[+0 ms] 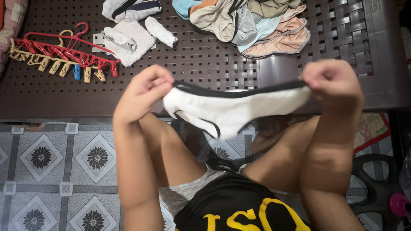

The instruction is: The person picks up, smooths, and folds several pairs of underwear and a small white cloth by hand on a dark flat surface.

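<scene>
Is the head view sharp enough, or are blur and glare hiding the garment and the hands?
Head view: the white garment is slightly soft, its edges smeared, as are the left hand and right hand; the dark woven table behind reads sharper; lighting is even, with only mild sheen on the table.

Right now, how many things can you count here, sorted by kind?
Hands: 2, left hand and right hand, both gripping the white garment
Held garments: 1
Clip hangers: 1, red hanger
Folded white pieces: 4, by the towel
Unsorted clothes piles: 1, pile
Tables: 1, brown table
Total: 10
</scene>
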